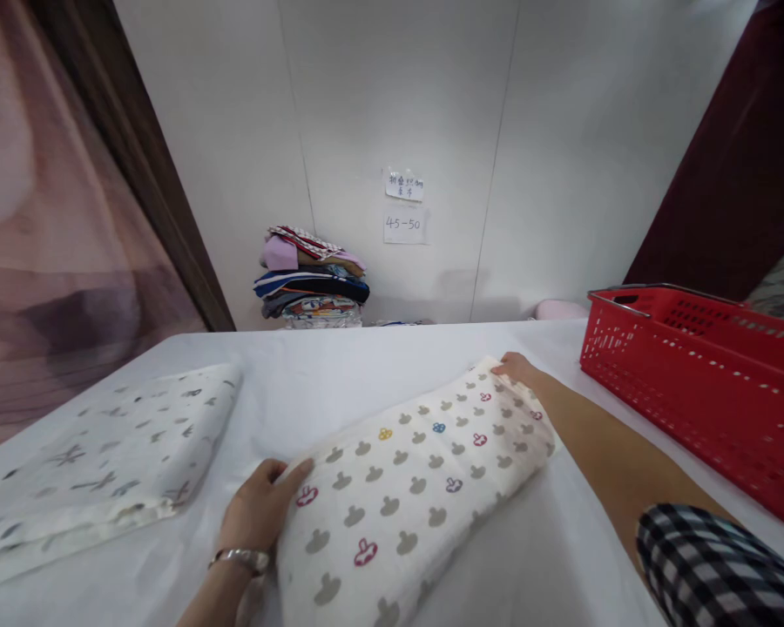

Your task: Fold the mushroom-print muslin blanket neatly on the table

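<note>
A pale panelled wall [392,104] fills the top centre of the frame, and a flat table covered in smooth white cloth [287,374] spans the lower part. A sheer pink patterned curtain [52,226] hangs at the left edge; a dark red fabric drape [712,174] is at upper right. At the right edge, a red perforated plastic basket with a metal handle [699,392] stands on the table.

The folded white cloth printed with grey and coloured mushrooms [405,496] lies slantwise from bottom centre to right of centre, between the two hands. At lower left, well apart from the basket, rests a folded white cloth with small dark motifs [124,444]. A black-and-white checked fabric sleeve [706,557] covers part of the right arm at lower right. Behind the table, left of centre, is a stack of folded multicoloured fabrics [310,279].

The left hand [261,505] is partly closed, its thumb over the mushroom cloth's left end and its fingers curled, gripping the edge. The right hand [517,367] is nearly closed on the cloth's far right corner; some fingers are hidden. A silver-coloured metal bracelet [241,559] circles the left wrist. Two small white paper notes [405,225] are on the wall, the lower reading "45-50".
</note>
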### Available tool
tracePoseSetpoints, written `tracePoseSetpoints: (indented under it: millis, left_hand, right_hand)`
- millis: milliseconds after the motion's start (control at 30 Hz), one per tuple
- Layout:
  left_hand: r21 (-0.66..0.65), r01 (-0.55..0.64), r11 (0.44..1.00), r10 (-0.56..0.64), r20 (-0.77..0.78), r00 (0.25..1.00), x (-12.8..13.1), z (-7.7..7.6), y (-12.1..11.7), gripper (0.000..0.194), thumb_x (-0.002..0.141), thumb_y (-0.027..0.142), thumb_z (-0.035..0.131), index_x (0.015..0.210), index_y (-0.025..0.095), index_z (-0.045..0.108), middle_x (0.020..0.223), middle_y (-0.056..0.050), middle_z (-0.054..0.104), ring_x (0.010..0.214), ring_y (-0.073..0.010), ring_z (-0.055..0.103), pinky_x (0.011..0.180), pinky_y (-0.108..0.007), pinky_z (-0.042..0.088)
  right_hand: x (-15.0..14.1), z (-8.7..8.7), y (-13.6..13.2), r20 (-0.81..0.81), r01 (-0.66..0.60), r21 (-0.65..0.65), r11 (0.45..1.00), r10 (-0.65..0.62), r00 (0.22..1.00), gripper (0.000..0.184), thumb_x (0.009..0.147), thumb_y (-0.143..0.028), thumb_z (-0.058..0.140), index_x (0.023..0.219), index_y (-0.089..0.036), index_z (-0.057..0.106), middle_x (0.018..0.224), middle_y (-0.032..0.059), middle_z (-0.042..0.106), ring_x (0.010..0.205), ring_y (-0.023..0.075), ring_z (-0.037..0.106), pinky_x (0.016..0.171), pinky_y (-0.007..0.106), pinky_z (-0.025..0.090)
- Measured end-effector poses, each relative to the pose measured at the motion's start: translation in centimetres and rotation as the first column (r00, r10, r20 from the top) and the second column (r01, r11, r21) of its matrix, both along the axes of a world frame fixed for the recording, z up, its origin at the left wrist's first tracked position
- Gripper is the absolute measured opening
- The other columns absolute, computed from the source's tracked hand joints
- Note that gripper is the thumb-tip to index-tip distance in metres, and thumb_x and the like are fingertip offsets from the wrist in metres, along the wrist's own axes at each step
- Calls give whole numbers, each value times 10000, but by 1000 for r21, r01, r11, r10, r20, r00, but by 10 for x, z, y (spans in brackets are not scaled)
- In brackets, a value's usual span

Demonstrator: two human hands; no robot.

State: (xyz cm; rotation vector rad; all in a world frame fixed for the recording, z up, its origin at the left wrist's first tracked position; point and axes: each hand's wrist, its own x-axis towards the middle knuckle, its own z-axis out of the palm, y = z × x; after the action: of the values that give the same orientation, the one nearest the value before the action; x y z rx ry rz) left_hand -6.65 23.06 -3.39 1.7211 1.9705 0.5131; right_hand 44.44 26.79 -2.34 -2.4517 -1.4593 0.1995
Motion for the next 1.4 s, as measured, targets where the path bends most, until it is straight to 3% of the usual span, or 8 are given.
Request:
tracePoseSetpoints:
  millis: [133,300,433,633,833,967,1233,1400]
  left_hand:
    - [83,-43,996,38,61,997,-4,-8,2,355,689,595,495,744,250,560,747,-15,673,782,-240,621,666,-307,446]
    - [55,-39,998,37,34,999,-8,-18,6,325,695,538,521,833,249,576,897,-46,685,879,-249,619,751,-327,450]
    - [51,-10,999,7,58,998,-9,-19,6,320,687,544,527,802,250,579,849,-25,680,842,-236,617,732,-317,446]
    - [41,-41,998,28,276,961,-13,-14,5,366,681,573,533,797,230,577,728,1,666,739,-204,615,631,-275,449]
    - [28,7,1000,-7,-9,1000,-13,-16,3,292,743,506,507,833,238,579,888,-40,685,843,-229,623,691,-298,435]
    - [14,6,1000,-5,-48,999,-10,-16,-2,328,768,523,472,902,242,573,990,-55,680,909,-239,621,706,-303,434]
    - [23,36,999,-35,-26,999,-4,-2,-12,344,789,470,496,963,190,596,1050,-95,664,986,-238,606,781,-295,438]
    - [109,-42,993,37,44,998,1,1,-48,521,725,383,627,1170,133,522,1252,-141,546,1143,-227,519,929,-274,390]
  right_hand:
    - [-19,3,22,24,42,39,998,-43,999,314,808,-346,537,1050,-153,591,969,84,657,809,189,610,660,256,434]
    - [-54,-12,37,144,4,68,998,-14,990,389,809,-192,482,1194,-149,516,1174,154,569,1114,276,495,914,404,351]
    - [-80,-19,26,234,-113,105,988,85,968,449,852,-169,403,1301,-177,424,1385,124,404,1303,244,279,1047,424,182]
    - [-126,-35,-2,184,-407,50,912,392,901,480,916,-372,320,1355,-187,376,1465,87,303,1354,213,195,1074,401,141]
    - [-156,-27,-22,62,-420,-105,901,428,902,541,916,-411,277,1409,-187,301,1510,90,187,1380,241,134,1073,456,144]
    - [-186,-20,-57,-17,-545,-107,832,546,838,580,901,-451,287,1427,-205,277,1519,75,155,1386,255,107,1084,466,109]
    - [-231,-6,-161,-111,-669,-28,743,663,740,460,903,-474,322,1275,-272,503,1416,67,392,1333,254,266,1066,461,167]
    - [-256,-11,-210,-33,-726,103,680,732,680,431,927,-447,287,1228,-264,535,1389,68,432,1312,226,315,1081,485,127]
